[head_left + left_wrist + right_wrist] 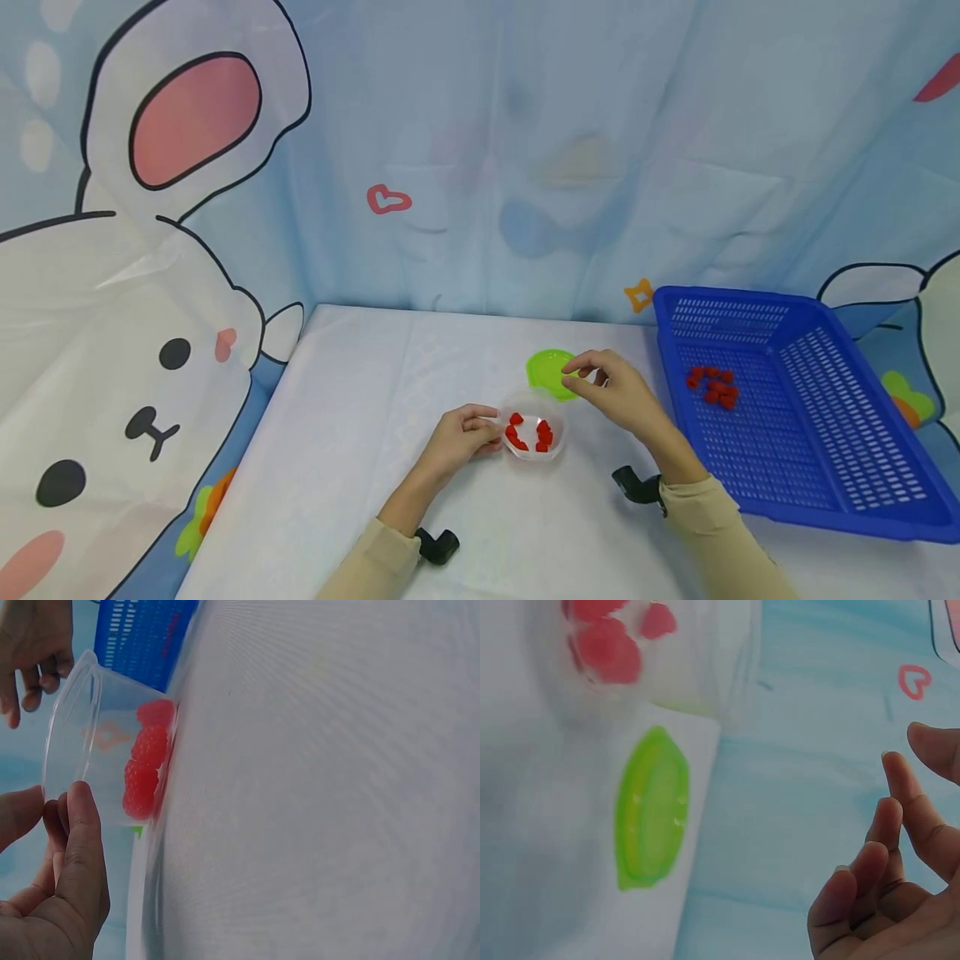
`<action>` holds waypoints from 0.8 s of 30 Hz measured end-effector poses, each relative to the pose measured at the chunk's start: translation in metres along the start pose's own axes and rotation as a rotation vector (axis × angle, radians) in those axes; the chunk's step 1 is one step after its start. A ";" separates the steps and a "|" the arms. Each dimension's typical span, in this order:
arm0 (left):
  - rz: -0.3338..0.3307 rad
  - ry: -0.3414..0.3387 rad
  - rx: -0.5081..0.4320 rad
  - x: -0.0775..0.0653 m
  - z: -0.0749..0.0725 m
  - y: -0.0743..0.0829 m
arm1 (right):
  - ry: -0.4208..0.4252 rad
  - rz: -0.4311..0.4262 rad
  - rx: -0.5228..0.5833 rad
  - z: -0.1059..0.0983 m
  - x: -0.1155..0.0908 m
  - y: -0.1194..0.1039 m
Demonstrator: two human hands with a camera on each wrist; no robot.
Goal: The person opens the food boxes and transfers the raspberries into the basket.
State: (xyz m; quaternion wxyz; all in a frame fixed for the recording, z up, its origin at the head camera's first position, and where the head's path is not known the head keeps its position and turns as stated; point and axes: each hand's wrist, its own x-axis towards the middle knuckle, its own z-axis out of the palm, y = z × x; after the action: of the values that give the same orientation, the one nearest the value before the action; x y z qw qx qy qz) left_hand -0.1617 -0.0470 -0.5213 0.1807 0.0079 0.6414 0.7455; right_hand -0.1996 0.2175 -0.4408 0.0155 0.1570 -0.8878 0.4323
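Observation:
A clear plastic container [527,427] stands on the white table with several red toy raspberries [544,433] inside. In the left wrist view their bumpy surfaces [146,776] show through the side wall. My left hand [457,437] pinches the container's rim [52,750] from the left, between thumb and fingers. Just behind the container lies a bright green lid [546,372]. My right hand [617,393] hangs in the air to the right of the container and lid, fingers loosely bent, thumb apart from the index finger, holding nothing.
At the right stands a large blue plastic basket [780,467] with perforated walls. Several more red pieces [722,392] lie together on its floor. A pale blue printed curtain [480,167] hangs behind the table's back edge.

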 end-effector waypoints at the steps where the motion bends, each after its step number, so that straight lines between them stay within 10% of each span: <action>1: -0.001 0.001 0.002 0.000 0.000 0.000 | -0.003 0.002 -0.005 0.005 0.001 0.002; 24: 0.010 0.010 0.001 0.000 0.001 0.000 | -0.035 0.020 -0.117 0.075 0.002 0.026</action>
State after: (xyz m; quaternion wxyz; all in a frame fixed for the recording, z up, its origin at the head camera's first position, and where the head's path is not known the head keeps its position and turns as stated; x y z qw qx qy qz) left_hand -0.1610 -0.0463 -0.5215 0.1738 0.0077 0.6428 0.7460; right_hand -0.2013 0.1740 -0.5077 0.0045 0.1544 -0.9132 0.3771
